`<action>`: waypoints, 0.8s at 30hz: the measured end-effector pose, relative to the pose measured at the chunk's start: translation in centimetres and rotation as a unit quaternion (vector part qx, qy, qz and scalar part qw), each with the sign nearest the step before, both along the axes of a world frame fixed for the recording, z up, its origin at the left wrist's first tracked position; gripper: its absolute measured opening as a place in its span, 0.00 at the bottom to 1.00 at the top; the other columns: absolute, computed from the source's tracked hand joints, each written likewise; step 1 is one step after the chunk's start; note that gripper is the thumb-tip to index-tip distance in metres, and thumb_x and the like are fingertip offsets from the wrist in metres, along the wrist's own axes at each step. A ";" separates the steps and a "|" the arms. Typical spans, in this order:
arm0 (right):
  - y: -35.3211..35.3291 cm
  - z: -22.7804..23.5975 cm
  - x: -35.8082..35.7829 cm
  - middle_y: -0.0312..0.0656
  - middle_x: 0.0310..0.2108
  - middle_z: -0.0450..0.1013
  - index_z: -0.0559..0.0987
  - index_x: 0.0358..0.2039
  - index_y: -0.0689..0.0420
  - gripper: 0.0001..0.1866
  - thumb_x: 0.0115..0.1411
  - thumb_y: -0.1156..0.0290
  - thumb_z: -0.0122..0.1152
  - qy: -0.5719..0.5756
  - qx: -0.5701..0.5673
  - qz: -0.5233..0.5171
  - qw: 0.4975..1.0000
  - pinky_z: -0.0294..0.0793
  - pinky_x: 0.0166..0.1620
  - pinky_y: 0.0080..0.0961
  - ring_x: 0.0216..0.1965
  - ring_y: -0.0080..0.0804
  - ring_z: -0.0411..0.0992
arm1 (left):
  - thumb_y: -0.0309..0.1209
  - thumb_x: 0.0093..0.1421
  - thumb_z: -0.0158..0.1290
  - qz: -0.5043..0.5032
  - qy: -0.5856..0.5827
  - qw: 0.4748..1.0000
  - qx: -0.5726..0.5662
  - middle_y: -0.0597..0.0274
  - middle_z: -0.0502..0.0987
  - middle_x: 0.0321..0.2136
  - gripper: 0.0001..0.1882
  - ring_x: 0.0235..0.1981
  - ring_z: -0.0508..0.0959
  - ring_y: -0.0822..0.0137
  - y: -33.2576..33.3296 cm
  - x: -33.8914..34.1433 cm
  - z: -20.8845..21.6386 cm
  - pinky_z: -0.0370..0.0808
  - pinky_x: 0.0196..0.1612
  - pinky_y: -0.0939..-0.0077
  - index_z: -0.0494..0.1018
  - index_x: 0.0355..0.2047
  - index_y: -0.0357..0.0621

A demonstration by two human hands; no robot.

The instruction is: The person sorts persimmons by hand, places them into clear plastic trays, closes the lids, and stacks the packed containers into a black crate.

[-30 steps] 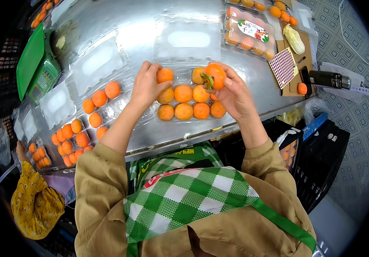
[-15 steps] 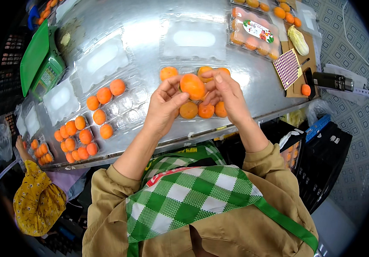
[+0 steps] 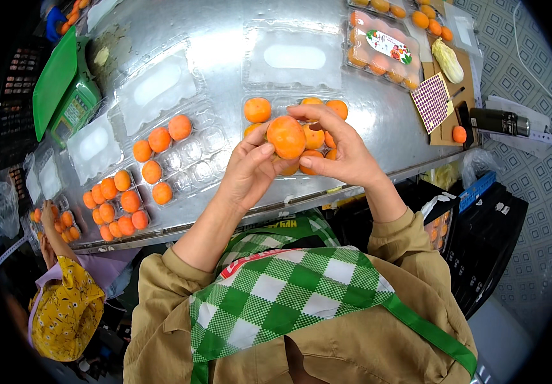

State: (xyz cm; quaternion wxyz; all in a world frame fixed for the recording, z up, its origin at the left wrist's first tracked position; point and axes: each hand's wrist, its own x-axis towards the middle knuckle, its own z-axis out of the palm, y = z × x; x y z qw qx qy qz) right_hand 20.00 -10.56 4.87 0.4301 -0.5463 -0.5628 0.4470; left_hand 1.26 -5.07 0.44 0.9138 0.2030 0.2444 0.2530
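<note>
My left hand (image 3: 247, 165) holds an orange fruit (image 3: 286, 136); my right hand (image 3: 347, 147) curves beside it, fingers apart, and I cannot tell if it touches; a clear tray (image 3: 284, 104) with more fruits (image 3: 258, 110) sits under and past my hands; a green scale (image 3: 61, 89) is far left.

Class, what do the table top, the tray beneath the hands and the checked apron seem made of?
Table top: probably metal, smooth and shiny, given its grey glare.
Tray: likely plastic, clear and glossy; light glints off its see-through cups.
Apron: apparently cloth, matte, since it drapes without glare, though a coating is possible.
</note>
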 end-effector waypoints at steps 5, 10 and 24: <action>-0.2 0.0 -0.4 0.43 0.51 0.68 0.70 0.54 0.57 0.31 0.46 0.73 0.66 0.017 -0.006 -0.005 1.000 0.67 0.57 0.33 0.54 0.36 0.66 | 0.25 0.55 0.57 0.038 0.030 0.998 0.028 0.57 0.67 0.54 0.29 0.56 0.68 0.64 -0.6 0.3 0.8 0.67 0.59 0.65 0.62 0.57 0.38; -0.3 -0.1 -0.3 0.44 0.50 0.68 0.70 0.53 0.57 0.31 0.46 0.74 0.65 -0.003 -0.013 -0.001 1.000 0.69 0.55 0.33 0.52 0.37 0.68 | 0.21 0.53 0.57 0.053 0.049 0.996 0.054 0.57 0.66 0.55 0.32 0.59 0.65 0.65 -1.1 0.3 0.7 0.61 0.62 0.68 0.61 0.59 0.38; -0.5 0.2 -0.3 0.41 0.44 0.70 0.73 0.49 0.59 0.31 0.42 0.68 0.72 -0.035 -0.013 -0.008 0.999 0.70 0.50 0.29 0.47 0.34 0.70 | 0.53 0.63 0.42 0.017 -0.047 0.987 -0.156 0.54 0.73 0.47 0.32 0.46 0.76 0.63 -1.6 -0.1 -0.5 0.75 0.47 0.63 0.62 0.56 0.38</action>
